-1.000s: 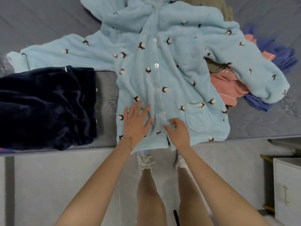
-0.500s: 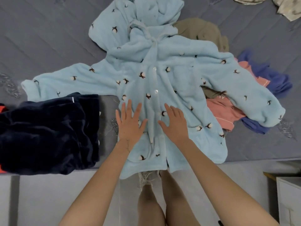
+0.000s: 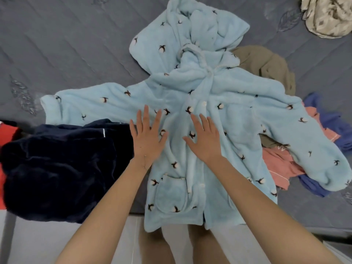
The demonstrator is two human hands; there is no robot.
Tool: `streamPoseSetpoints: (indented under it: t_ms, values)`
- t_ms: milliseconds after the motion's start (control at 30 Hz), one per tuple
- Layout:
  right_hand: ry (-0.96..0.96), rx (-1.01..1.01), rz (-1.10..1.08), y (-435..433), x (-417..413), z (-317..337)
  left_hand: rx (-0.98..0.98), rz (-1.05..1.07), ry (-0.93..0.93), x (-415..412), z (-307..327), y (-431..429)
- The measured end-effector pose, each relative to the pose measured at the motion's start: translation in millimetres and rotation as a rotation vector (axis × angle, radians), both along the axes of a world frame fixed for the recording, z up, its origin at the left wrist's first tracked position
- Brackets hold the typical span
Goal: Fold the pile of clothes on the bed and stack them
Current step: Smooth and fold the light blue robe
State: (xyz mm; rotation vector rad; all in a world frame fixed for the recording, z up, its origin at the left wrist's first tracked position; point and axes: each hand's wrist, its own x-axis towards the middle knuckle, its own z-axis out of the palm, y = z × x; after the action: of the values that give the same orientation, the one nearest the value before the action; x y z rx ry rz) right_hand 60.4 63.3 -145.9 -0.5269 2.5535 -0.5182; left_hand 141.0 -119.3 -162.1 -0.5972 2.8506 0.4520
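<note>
L hand [image 3: 146, 141], R hand [image 3: 204, 141] flat on robe [image 3: 228, 121]; pink top [image 3: 276, 162] half hidden

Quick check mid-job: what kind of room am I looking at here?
Probably a bedroom: a grey quilted mattress holds a spread light blue hooded robe, a folded navy garment and a heap of unfolded clothes.

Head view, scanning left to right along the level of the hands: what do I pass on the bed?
Red garment → folded navy garment → left hand → right hand, both flat on the light blue hooded robe → pink garment → blue-purple garment.
</note>
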Motion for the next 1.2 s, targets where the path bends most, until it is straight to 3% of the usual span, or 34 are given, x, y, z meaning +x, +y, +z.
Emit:
streamPoseSetpoints:
  t_ms: [400,700,1000,1200]
  values:
    - [0.051,0.058,0.009,-157.7,-21.3,-5.8,-0.041,-0.030,0.015,-19.6,8.3,-163.7]
    - [0.025,0.047,0.078,-265.2,-17.7,-21.2,0.033,0.198,-0.176,-0.8,-14.2,-289.0]
    - [0.004,0.126,0.178,-305.7,-16.0,-43.8,0.077,0.376,-0.347,27.5,-45.1,-355.9]
    - [0.015,0.123,0.194,-319.5,-14.4,-49.6,-0.029,0.369,-0.307,31.7,-51.4,-380.8]
